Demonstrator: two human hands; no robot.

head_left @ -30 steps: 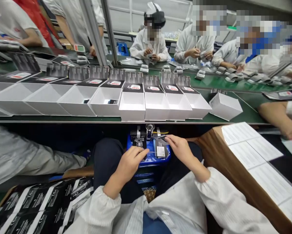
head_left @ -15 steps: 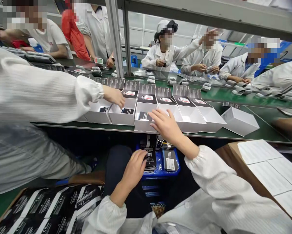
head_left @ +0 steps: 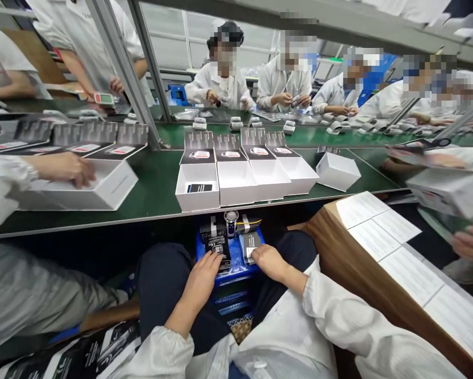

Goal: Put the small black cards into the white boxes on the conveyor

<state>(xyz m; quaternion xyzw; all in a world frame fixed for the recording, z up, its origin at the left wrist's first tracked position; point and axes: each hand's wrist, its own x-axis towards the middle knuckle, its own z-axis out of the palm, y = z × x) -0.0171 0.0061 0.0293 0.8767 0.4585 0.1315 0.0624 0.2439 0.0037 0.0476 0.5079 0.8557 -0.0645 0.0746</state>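
Note:
My left hand [head_left: 204, 273] lies with outstretched fingers on a stack of black printed packets [head_left: 219, 246] on a blue plastic stool [head_left: 236, 272]. Its fingertips touch the near edge of the stack. My right hand [head_left: 271, 261] has its fingers bent together on the near right edge of a dark card [head_left: 249, 241] with a white label; its thumb is hidden. Above the stool, on the bench, stands an open white box [head_left: 197, 200] with a dark card inside. Three more open white boxes [head_left: 238, 187] stand to its right, lids raised.
A green bench [head_left: 157, 184] runs across the front. To the left, a co-worker's hand [head_left: 68, 167] reaches into another row of white boxes [head_left: 118, 184]. A carton [head_left: 319, 231] of white boxes is on my right; black packages [head_left: 74, 352] lie at lower left. A metal post [head_left: 121, 68] rises from the bench.
My right hand has come down from the white boxes to the card on the stool. My left hand has settled on the packets. Several boxes have moved left with the co-worker's hand; my view has turned right.

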